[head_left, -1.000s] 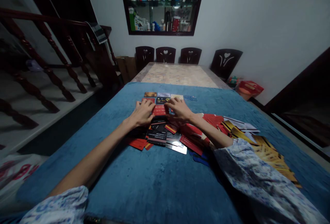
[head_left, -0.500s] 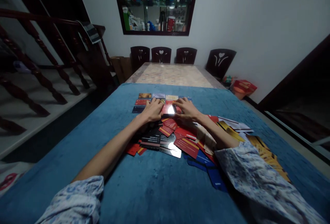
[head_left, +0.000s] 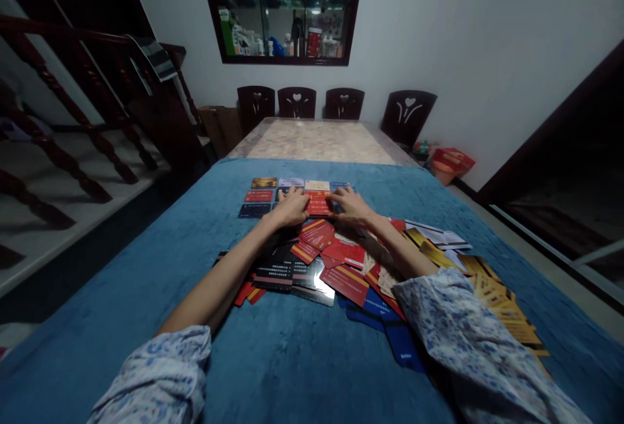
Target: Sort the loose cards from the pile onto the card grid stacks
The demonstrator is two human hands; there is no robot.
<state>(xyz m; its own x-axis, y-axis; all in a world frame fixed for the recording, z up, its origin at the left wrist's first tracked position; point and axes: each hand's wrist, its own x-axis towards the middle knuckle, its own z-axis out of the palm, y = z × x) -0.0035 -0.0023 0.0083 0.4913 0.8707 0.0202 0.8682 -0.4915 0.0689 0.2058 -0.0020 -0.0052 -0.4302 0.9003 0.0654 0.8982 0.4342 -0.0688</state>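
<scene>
A red card (head_left: 318, 203) lies between my two hands, its long side facing me. My left hand (head_left: 291, 206) grips its left edge with bent fingers, and my right hand (head_left: 349, 205) has its fingers at the right edge. Rows of cards are laid out on the blue cloth (head_left: 166, 261): a gold card (head_left: 264, 183), a cream card (head_left: 316, 185), a red one (head_left: 258, 196) and a dark one (head_left: 253, 211) at the left. Nearer to me is a loose heap with black cards (head_left: 273, 274), red cards (head_left: 345, 283) and blue cards (head_left: 402, 343).
Gold cards (head_left: 507, 310) and white cards (head_left: 439, 235) spread beyond my right sleeve. The bare marble end of the table (head_left: 316, 141) lies ahead, with dark chairs (head_left: 344, 104) behind it. A wooden railing (head_left: 73, 118) stands left, a red bag (head_left: 453, 160) right.
The view has shifted, so the scene sits slightly further left. The card between my hands has tipped from a glaring, raised angle to show its red face.
</scene>
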